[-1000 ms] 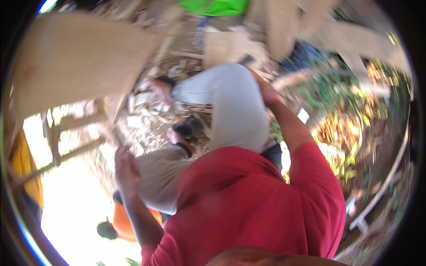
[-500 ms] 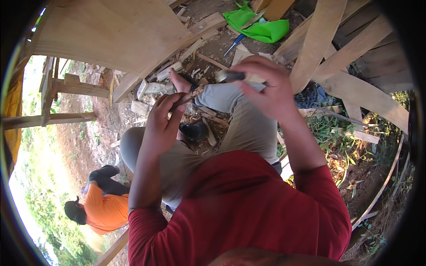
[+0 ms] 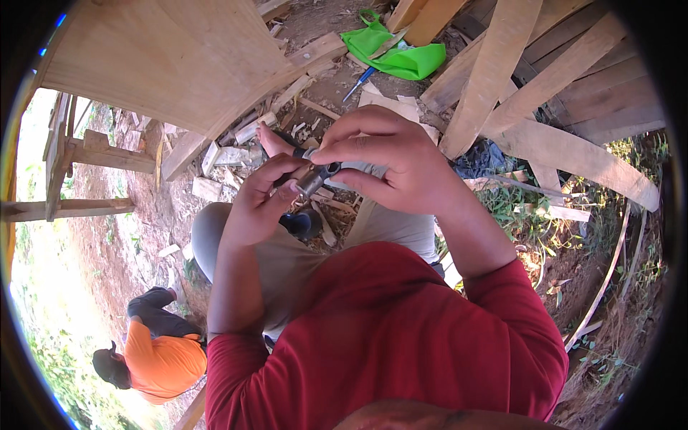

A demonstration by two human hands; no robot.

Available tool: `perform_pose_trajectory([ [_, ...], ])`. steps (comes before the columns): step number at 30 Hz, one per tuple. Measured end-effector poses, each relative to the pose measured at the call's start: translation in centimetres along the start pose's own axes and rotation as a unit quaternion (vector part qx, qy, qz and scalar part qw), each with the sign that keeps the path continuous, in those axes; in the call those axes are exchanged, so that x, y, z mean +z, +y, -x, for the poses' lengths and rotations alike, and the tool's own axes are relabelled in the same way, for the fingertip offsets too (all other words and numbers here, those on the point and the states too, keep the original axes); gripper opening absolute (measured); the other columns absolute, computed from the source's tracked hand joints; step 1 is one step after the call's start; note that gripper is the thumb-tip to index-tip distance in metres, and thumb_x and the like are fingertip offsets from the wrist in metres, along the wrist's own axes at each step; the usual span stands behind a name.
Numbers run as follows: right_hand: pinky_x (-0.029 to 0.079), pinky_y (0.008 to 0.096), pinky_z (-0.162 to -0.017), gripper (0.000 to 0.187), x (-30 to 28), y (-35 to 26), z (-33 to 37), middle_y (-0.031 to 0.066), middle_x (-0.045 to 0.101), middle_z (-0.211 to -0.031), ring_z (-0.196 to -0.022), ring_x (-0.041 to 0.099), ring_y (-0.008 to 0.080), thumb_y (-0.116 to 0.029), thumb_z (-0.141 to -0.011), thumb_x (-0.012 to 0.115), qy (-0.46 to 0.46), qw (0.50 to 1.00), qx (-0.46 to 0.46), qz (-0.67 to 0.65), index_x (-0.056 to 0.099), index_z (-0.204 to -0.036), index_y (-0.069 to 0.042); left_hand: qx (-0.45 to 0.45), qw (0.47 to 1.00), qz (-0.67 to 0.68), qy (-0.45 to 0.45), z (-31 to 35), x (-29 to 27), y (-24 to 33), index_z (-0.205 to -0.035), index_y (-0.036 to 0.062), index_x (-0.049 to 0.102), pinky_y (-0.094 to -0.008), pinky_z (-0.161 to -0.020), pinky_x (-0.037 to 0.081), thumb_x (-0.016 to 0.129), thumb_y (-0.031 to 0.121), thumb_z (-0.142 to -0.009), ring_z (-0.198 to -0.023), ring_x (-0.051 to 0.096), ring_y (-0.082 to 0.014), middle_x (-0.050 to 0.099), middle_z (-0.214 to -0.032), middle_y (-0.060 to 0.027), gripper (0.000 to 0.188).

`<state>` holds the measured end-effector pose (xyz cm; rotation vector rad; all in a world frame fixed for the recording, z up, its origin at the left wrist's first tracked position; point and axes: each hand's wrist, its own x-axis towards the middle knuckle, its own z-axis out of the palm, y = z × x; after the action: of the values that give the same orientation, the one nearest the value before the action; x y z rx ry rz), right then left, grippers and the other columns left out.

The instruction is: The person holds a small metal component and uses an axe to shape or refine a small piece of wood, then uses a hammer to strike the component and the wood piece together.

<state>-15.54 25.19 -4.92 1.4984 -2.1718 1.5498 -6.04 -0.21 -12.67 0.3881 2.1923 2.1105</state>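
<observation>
"Status?"

"Left hand (image 3: pixel 256 204) pinches a silver-grey cylindrical metal piece (image 3: pixel 311 182), thumb and fingers closed at its left end. Right hand (image 3: pixel 393 161) has thumb and fingers closed around its dark, ring-like right end."

"Where's the piece?"

"Between both hands, raised over grey trousers (image 3: pixel 290 276). Fingers hide part of it."

"Around that?"

"Pale wood offcuts (image 3: pixel 207 188) on the ground. Farther up, slim blue-handled tool (image 3: pixel 359 82) beside bright green fabric bag (image 3: pixel 416 63). Broad tan plywood sheet (image 3: pixel 165 64) upper left. Person in orange shirt (image 3: pixel 165 362), black cap (image 3: pixel 111 367), lower left, well apart."
</observation>
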Motion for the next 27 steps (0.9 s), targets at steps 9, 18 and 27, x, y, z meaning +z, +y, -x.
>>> perform_pose_trajectory([
  [9, 0.056, 0.0398, -0.087, 0.036, 0.3, -0.6, -1.0, 0.0053, 0.077, -0.11, -0.1, 0.071, 0.0271, -0.001, -0.078, 0.085, -0.031, 0.998, -0.045, 0.0, 0.08, -0.113, -0.009, 0.061, 0.998, 0.006, 0.004, 0.1, -1.1, 0.9, -0.119, -0.0024, 0.071, -0.0306, -0.084, 0.048, 0.069, 0.009, -0.101, -0.091, 0.061, -0.0166, 0.067, -0.1, -0.0095, 0.022],
  [18, 0.055, 0.0352, -0.094, 0.027, 0.4, 0.6, 1.6, 0.0086, 0.077, -0.112, -0.102, 0.073, 0.0207, 0.002, -0.089, 0.076, -0.045, 0.979, 0.195, -0.048, 0.074, -0.115, -0.001, 0.024, 0.961, -0.263, 0.085, 1.2, 0.6, 2.8, -0.115, -0.0005, 0.073, -0.0366, -0.068, 0.052, 0.072, 0.012, -0.098, -0.075, 0.068, -0.0287, 0.071, -0.088, -0.0153, 0.021],
  [27, 0.054, 0.0321, -0.098, 0.036, 2.1, 1.6, 4.3, 0.0124, 0.075, -0.117, -0.11, 0.07, 0.0171, 0.006, -0.096, 0.069, -0.069, 0.952, 0.269, -0.127, 0.062, -0.131, 0.003, -0.002, 0.908, -0.404, 0.11, 3.6, 1.9, 3.4, -0.11, 0.0078, 0.073, -0.0443, -0.067, 0.053, 0.073, 0.027, -0.097, -0.079, 0.07, -0.0352, 0.071, -0.092, -0.0118, 0.023],
])
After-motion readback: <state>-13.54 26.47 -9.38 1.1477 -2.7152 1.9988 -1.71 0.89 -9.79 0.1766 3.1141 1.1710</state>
